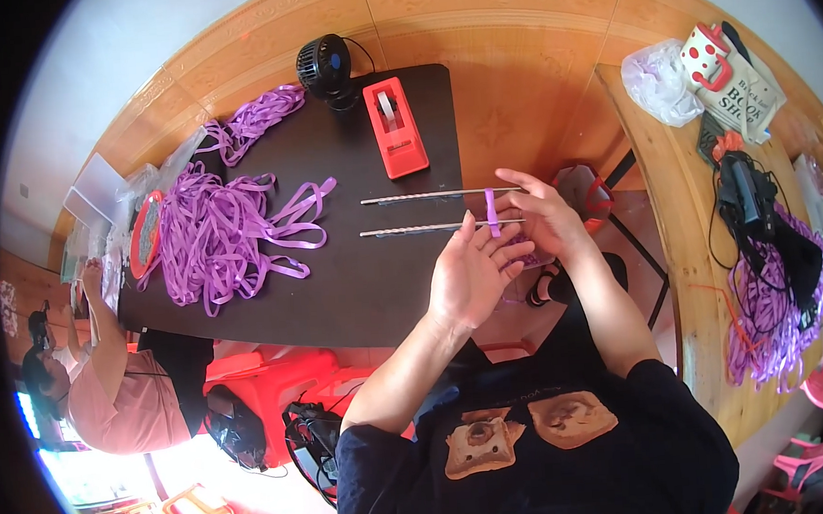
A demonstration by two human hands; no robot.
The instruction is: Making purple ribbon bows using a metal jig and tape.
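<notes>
Two thin metal rods [417,197] with twisted ends lie roughly parallel across the dark table and jut past its right edge. A short purple ribbon [491,211] is looped around both of them. My left hand [466,277] is palm up just below the ribbon, fingers extended and apart, with fingertips close to the lower rod. On the right, my right hand [552,215] is beside the rods' free ends, its index finger stretched outward. Its other fingers are partly hidden, and whether they touch the ribbon cannot be seen.
A heap of purple ribbon loops [217,231] covers the table's left side, near a red-rimmed round container [146,235]. A red tape dispenser [396,131] and black fan [325,69] stand behind. At right, a wooden table [707,305] holds more ribbon. Another person [128,397] sits at left.
</notes>
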